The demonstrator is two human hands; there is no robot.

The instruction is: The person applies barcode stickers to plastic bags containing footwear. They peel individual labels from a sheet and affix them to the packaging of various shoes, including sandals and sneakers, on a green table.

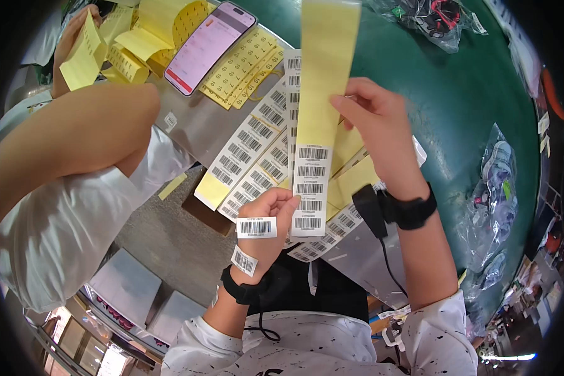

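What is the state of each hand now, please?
Left hand: closed, holding the label strip near its lower end.
Right hand: fingers curled at the strip's yellow part; whether the grip is closed cannot be told.

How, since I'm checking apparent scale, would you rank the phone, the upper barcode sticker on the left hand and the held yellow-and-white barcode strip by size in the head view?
1. Barcode strip, clearly largest
2. Phone
3. Upper barcode sticker on the left hand
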